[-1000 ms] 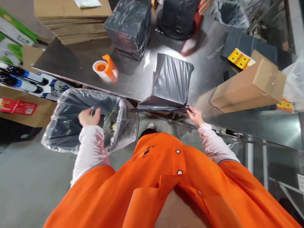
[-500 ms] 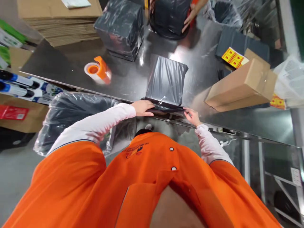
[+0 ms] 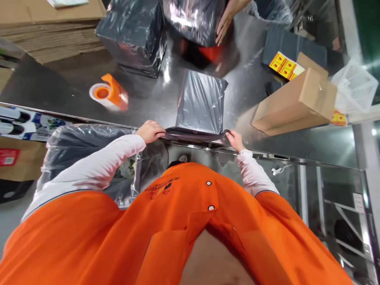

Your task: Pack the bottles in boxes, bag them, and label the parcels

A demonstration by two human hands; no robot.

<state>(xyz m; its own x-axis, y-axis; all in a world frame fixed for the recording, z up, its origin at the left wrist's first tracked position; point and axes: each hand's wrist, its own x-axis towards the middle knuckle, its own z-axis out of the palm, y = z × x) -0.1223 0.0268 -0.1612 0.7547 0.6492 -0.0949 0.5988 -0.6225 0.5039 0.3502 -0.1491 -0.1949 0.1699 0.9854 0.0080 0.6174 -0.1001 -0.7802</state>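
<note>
A package in dark grey plastic film (image 3: 202, 103) lies on the metal table near its front edge. The loose end of its film stretches sideways between my hands. My left hand (image 3: 151, 131) pinches the left corner of that film, out beyond the package's side. The right corner is pinched in my right hand (image 3: 235, 140), close to the package's near right corner. An orange tape dispenser (image 3: 116, 95) with a roll of clear tape rests on the table to the left.
Across the table (image 3: 139, 97), a co-worker's hand (image 3: 227, 21) touches a large black wrapped bundle (image 3: 197, 19). A black wrapped box (image 3: 132, 37) and stacked cardboard (image 3: 63, 37) stand back left. On the right is a brown carton (image 3: 292, 101). A plastic-lined bin (image 3: 74, 136) sits below the edge.
My left hand has moved left, drawing the film's end out wide. My right hand keeps its pinch on the other corner. The co-worker's bundle has been tipped or turned over.
</note>
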